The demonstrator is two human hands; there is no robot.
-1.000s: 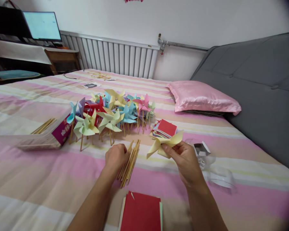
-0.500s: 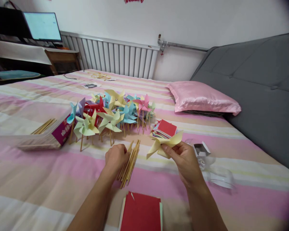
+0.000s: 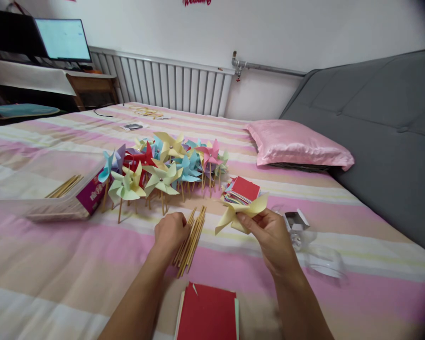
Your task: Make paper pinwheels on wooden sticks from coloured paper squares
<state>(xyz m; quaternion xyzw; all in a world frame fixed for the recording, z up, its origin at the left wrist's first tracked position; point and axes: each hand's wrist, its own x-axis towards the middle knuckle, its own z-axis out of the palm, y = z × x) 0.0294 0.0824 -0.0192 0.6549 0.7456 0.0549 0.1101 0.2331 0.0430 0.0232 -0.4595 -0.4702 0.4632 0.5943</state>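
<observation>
Between the thumb and fingers of my right hand is a pale yellow paper pinwheel, its blades folded toward the centre; no stick shows on it. My left hand is curled closed at the left edge of a bundle of thin wooden sticks lying on the bed. What its fingers hold, if anything, is hidden. Beyond the sticks stand several finished pinwheels in green, yellow, blue, red, pink and purple. A stack of red paper squares lies close to me, and a smaller paper stack sits behind the yellow pinwheel.
A clear plastic box with more sticks is at the left. On the right are a small open box and a clear round container. A pink pillow lies by the grey headboard.
</observation>
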